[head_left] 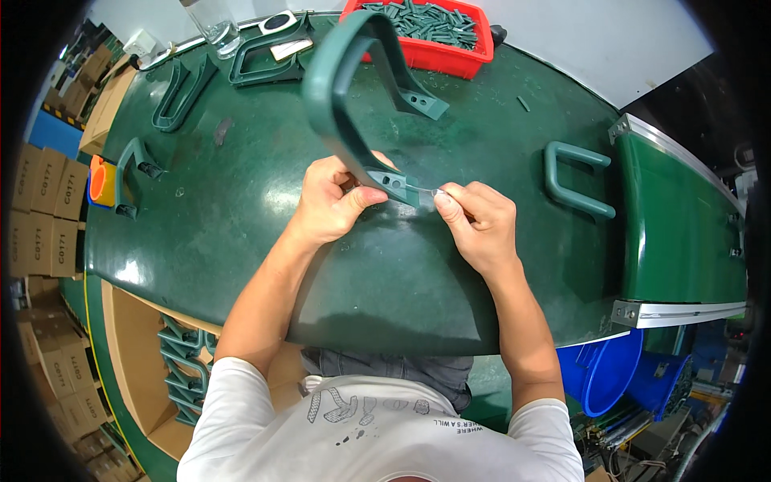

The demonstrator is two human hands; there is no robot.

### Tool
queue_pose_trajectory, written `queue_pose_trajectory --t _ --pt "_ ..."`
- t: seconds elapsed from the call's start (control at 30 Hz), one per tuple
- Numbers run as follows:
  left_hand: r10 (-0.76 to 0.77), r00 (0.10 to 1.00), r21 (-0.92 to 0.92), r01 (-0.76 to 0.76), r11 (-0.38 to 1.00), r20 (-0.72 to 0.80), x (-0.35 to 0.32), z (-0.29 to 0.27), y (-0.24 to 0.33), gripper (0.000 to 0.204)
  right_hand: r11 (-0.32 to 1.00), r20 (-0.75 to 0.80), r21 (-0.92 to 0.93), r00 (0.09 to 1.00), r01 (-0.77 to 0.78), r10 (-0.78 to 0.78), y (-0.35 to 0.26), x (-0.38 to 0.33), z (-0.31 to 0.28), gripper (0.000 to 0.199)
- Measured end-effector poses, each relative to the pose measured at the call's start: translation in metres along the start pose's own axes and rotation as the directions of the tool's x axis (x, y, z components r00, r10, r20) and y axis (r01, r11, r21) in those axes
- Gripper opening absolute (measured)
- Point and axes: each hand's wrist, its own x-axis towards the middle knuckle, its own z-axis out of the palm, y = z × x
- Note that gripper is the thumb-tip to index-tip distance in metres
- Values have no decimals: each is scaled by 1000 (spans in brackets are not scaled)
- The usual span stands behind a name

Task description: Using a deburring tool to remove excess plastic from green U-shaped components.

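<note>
Held thing: a large dark green U-shaped handle (pixel 345 88) is kept raised above the middle of the bench (pixel 241 241), over its green top.
Long axis: the handle is seen running from its curved bend, up toward the far edge of the bench, down to its two flat ends with screw holes; one end is held at the hands, the other juts out to the right near the red bin.
Left hand: the left hand (pixel 333 201) is closed around the lower end of the handle, thumb pressed on top.
Right hand: the right hand (pixel 478 225) is pinched shut on a small clear strip (pixel 424 193) that is met by the handle's end; what the strip is cannot be told.
Far edge: a red bin (pixel 438 40) filled with small green pieces is set there, with a clear bottle (pixel 215 28) toward the far left corner.
Left side: several more green handles (pixel 181 96) are laid flat, one beside an orange object at the left edge.
Right side: another green handle (pixel 574 181) is laid near the right edge, beside a green conveyor (pixel 683 225).
Near left corner: a cardboard box (pixel 136 369) holding stacked handles is placed below the bench edge.
In the way: nothing is laid between the hands and the near edge.
</note>
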Motion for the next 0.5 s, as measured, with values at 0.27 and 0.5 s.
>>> queue_pose_trajectory --t 0.27,0.5 --pt "25 999 -215 -29 976 -22 4 -2 -2 36 945 53 323 998 -54 39 -1 -5 -3 20" --pt "14 998 -245 -30 969 -66 3 -4 -7 42 949 80 312 997 -35 10 -2 -5 -2 20"
